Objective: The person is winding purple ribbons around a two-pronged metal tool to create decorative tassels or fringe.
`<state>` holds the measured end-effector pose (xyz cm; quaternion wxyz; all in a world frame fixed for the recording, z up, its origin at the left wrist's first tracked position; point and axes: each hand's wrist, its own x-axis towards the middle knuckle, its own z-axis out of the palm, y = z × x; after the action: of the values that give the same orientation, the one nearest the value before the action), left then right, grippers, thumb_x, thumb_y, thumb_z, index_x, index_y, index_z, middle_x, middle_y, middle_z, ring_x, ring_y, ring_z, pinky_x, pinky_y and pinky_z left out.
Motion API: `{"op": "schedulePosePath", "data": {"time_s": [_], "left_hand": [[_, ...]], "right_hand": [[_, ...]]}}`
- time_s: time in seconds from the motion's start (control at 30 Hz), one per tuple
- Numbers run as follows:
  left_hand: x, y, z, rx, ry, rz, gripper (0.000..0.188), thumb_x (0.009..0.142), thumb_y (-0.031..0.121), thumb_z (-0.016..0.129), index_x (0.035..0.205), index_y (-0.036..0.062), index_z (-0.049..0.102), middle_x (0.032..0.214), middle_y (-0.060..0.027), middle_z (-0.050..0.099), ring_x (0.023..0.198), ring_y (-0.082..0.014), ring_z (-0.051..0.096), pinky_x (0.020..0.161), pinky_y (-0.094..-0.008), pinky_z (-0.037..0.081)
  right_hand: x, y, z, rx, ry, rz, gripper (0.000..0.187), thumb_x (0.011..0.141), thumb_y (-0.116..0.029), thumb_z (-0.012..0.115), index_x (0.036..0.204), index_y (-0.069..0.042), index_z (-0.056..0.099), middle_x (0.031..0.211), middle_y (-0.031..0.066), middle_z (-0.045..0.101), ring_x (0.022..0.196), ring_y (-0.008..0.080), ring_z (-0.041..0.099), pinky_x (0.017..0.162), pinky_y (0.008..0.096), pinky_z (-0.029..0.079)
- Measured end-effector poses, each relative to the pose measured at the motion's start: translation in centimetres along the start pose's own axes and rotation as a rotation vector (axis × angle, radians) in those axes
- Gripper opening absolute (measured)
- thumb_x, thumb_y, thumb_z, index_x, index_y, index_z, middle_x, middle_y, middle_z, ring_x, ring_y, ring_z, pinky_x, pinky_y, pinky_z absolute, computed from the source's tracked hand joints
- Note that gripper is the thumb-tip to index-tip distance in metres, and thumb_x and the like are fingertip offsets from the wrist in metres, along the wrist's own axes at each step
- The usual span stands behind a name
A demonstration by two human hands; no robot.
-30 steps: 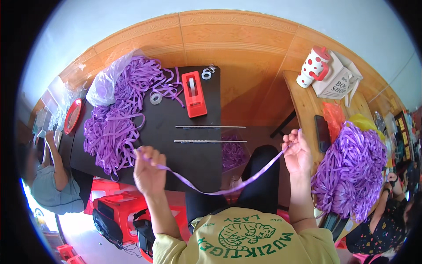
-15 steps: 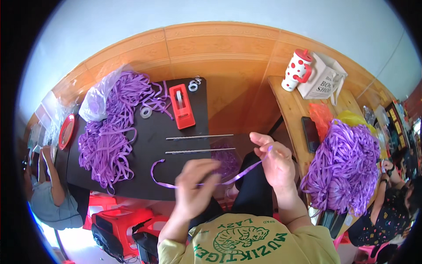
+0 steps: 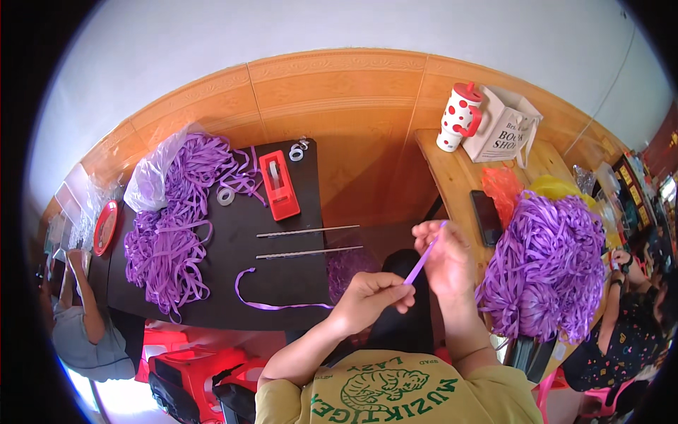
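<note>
A narrow purple ribbon [image 3: 422, 263] stretches between my two hands above my lap. My left hand [image 3: 373, 297] pinches it at mid-length, and its tail trails left onto the dark table, ending in a curl. My right hand [image 3: 446, 261] is raised with the ribbon's upper end at its curled fingertips. Two thin metal rods [image 3: 308, 253] lie side by side on the table, left of my hands. A large heap of purple ribbon [image 3: 544, 268] sits on the wooden table to my right. Another tangled purple ribbon pile [image 3: 169, 247] covers the dark table's left part.
A red tape dispenser [image 3: 280, 187] and tape rolls [image 3: 225, 196] lie on the dark table [image 3: 236, 279]. The wooden table [image 3: 441, 166] holds a spotted tumbler [image 3: 455, 124], a paper bag [image 3: 498, 131] and a phone [image 3: 485, 218]. Other people sit at far left and right.
My left hand has moved right, closing on the ribbon near my right hand. The stretch between the hands is now shorter and taut. The view has shifted slightly.
</note>
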<state>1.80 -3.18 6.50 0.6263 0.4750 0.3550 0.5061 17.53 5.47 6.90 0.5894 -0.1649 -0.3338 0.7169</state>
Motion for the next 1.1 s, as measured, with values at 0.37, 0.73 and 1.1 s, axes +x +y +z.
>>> {"op": "schedulePosePath", "data": {"time_s": [0.37,0.73,1.1], "left_hand": [[-3.3,-0.3,-2.7,-0.124,-0.063,-0.294,0.016,0.089,0.012,0.061,0.091,-0.0031,0.068,0.078,-0.0091,0.067,0.067,-0.0125,0.063,0.062,-0.0221,0.05],[-4.2,-2.1,-3.2,-0.166,-0.034,-0.339,0.017,0.088,0.012,0.063,0.092,-0.0042,0.067,0.078,-0.0087,0.067,0.067,-0.0113,0.063,0.063,-0.0211,0.051],[-4.7,-2.7,-3.7,-0.07,-0.003,-0.367,0.015,0.088,0.011,0.063,0.091,-0.0025,0.069,0.08,-0.0091,0.069,0.07,-0.0115,0.065,0.064,-0.0221,0.052]], "right_hand": [[9.4,-5.9,-6.0,0.019,0.318,-0.075,0.018,0.088,-0.025,0.063,0.098,-0.01,0.06,0.099,0.003,0.064,0.093,0.017,0.059,0.078,0.0301,0.045],[15.9,-12.0,-9.2,-0.123,0.498,-0.211,0.026,0.084,-0.024,0.068,0.104,-0.01,0.059,0.102,0.0022,0.063,0.099,0.0172,0.056,0.079,0.0295,0.042],[19.4,-18.1,-10.9,-0.279,0.618,-0.331,0.028,0.089,-0.028,0.062,0.107,-0.006,0.059,0.105,0.0036,0.062,0.099,0.0175,0.056,0.082,0.0303,0.04]]}}
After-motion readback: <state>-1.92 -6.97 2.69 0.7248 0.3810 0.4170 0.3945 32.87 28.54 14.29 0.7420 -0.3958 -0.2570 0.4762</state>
